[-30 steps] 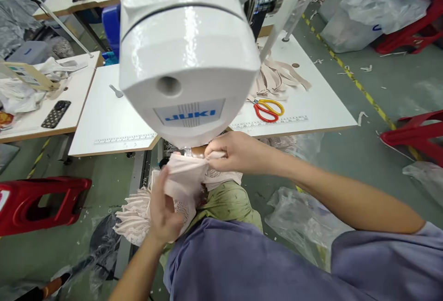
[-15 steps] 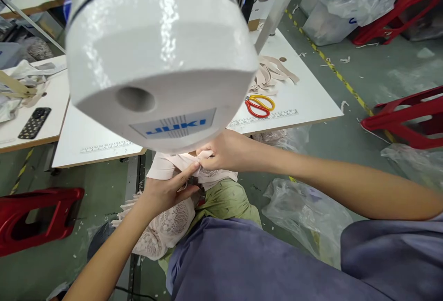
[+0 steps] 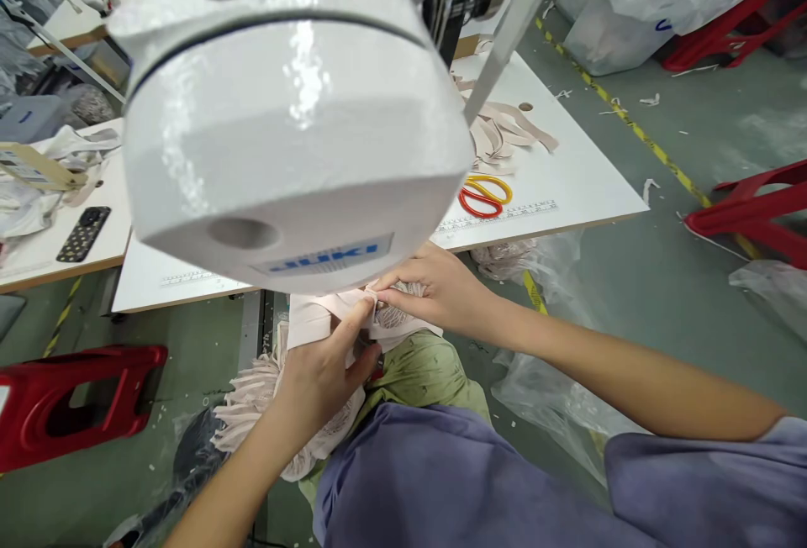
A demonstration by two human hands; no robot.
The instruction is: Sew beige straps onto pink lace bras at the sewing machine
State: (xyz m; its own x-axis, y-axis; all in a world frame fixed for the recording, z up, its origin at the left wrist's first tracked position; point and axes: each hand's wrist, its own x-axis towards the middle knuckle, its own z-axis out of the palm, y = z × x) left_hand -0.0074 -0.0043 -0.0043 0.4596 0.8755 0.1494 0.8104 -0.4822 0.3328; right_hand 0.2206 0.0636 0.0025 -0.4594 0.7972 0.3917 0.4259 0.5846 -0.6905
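Just under the white sewing machine head point(image 3: 296, 144), I have a pale pink lace garment point(image 3: 310, 319) between my hands. My left hand point(image 3: 324, 376) grips its near side, the index finger pressed on the cloth and the thumb lower down. From the right, my right hand point(image 3: 435, 289) pinches the cloth close to my left fingertip. More lace pieces with gathered edges point(image 3: 252, 397) hang over my lap, beside green cloth point(image 3: 435, 380). The machine head hides the needle area and the garment's far edge.
Scissors point(image 3: 484, 197) with red and yellow handles lie on the white table point(image 3: 586, 187), near pale fabric strips point(image 3: 504, 132). A patterned phone point(image 3: 83, 234) rests on the left table. Red stools point(image 3: 81, 401) and plastic bags point(image 3: 561, 405) stand or lie around on the floor.
My right hand has opened out from a tight fist-like hold to a fingertip pinch and shifted slightly right. My left hand stays on the cloth. The camera view has tilted a little upward.
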